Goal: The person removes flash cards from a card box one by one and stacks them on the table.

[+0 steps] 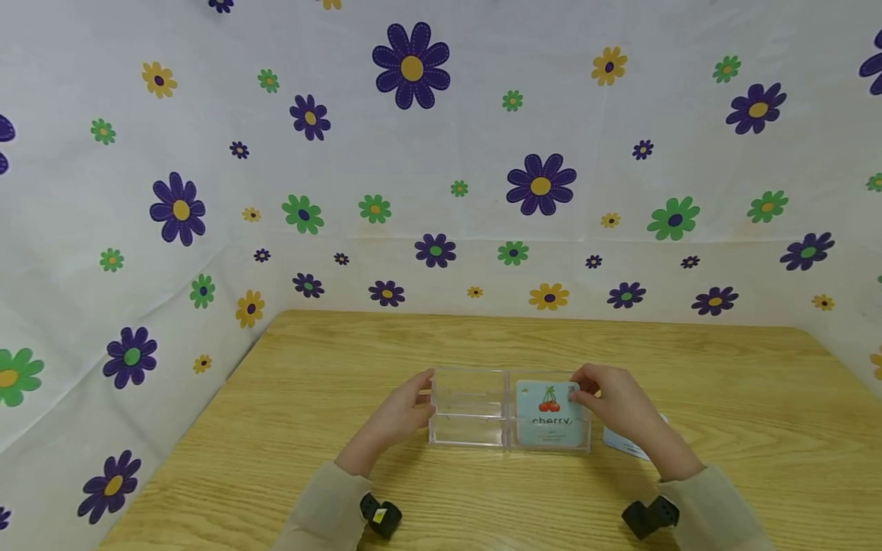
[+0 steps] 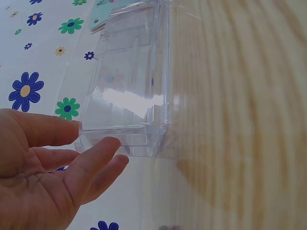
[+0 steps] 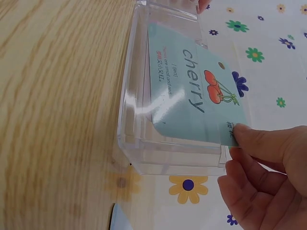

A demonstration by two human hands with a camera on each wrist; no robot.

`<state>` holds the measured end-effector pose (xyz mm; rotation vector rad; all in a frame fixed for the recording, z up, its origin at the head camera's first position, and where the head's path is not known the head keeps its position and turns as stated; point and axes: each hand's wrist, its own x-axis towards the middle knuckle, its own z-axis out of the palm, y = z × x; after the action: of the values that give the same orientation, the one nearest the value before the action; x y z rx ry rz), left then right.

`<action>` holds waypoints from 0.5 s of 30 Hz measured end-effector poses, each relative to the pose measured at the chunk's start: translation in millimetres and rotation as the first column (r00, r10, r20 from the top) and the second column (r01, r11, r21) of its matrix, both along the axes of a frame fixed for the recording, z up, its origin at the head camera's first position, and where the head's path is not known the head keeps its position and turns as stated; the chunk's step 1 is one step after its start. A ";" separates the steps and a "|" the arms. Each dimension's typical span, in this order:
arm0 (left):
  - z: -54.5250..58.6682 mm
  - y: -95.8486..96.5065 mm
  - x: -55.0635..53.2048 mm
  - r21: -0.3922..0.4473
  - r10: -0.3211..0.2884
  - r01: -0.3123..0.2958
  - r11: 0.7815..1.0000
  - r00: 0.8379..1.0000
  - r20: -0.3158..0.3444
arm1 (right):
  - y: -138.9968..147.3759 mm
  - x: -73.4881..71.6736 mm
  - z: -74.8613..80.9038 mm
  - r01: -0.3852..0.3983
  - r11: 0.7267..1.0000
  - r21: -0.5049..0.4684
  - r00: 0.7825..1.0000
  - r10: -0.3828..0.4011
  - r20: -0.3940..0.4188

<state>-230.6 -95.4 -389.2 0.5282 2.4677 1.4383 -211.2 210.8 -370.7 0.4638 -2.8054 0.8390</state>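
A clear plastic card holder [image 1: 468, 430] with two side-by-side compartments lies on the table. My left hand [image 1: 397, 412] touches its left end, and the left wrist view shows loosely straight fingers [image 2: 96, 160] against that end wall. In the right compartment stands a pale blue cherry card [image 1: 547, 432], its lower part behind the clear front wall. My right hand [image 1: 613, 394] pinches this card's upper right corner between thumb and fingers. The right wrist view shows the cherry card [image 3: 192, 129] leaning back, with the thumb on its printed face. The left compartment shows no card.
Another pale blue card [image 1: 620, 444] lies on the wooden table [image 1: 482, 497] just right of the holder, partly hidden by the right forearm. A white cloth [image 1: 468, 138] with printed flowers hangs behind the table and along its sides.
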 end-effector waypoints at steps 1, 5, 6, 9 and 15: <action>-0.2 0.1 0.0 0.000 0.000 0.000 1.000 1.000 0.000 | 0.0 -0.1 -0.2 0.003 1.000 0.000 1.000 -0.003 -0.002; -1.4 0.2 -0.6 -0.001 0.004 -0.004 1.000 1.000 -0.002 | 0.5 0.8 0.6 0.003 1.000 -0.010 1.000 -0.003 -0.010; -1.8 0.1 -0.9 -0.002 0.003 -0.003 1.000 1.000 -0.004 | 0.6 1.2 1.1 0.004 1.000 -0.016 1.000 -0.004 -0.010; -2.5 0.2 -1.7 0.000 -0.002 0.002 1.000 1.000 -0.010 | 0.9 2.6 2.8 0.012 0.999 -0.034 1.000 -0.012 -0.006; -2.7 0.8 -2.1 0.001 -0.004 0.004 1.000 1.000 -0.014 | 1.7 3.9 4.6 0.030 0.999 -0.045 1.000 -0.030 0.004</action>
<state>-232.6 -94.6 -391.8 0.5443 2.4750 1.4399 -207.3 212.5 -366.1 0.4131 -2.7826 0.8951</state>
